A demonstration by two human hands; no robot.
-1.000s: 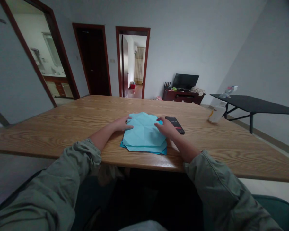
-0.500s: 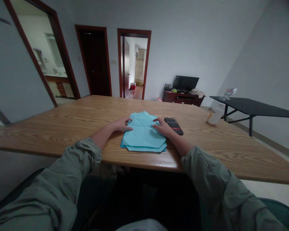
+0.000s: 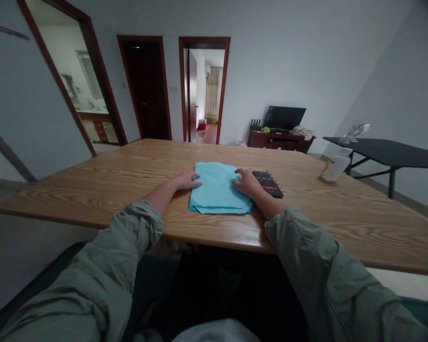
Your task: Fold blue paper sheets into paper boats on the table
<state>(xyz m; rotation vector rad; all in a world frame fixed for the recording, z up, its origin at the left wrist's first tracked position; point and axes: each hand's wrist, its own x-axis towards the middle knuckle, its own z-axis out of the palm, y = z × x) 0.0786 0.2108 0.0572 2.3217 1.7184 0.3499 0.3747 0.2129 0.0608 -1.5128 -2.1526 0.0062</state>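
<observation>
The blue paper (image 3: 217,190) lies at the near middle of the bench (image 3: 128,175), already creased and layered, and seemingly only partly folded. The left hand (image 3: 187,180) and right hand (image 3: 248,182) press flat on its left and right edges, gripping nothing. A phone (image 3: 268,184) lies just right.

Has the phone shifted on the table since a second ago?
No. The phone still lies just right of the paper, beside the right hand, equally far from the table near edge.
</observation>
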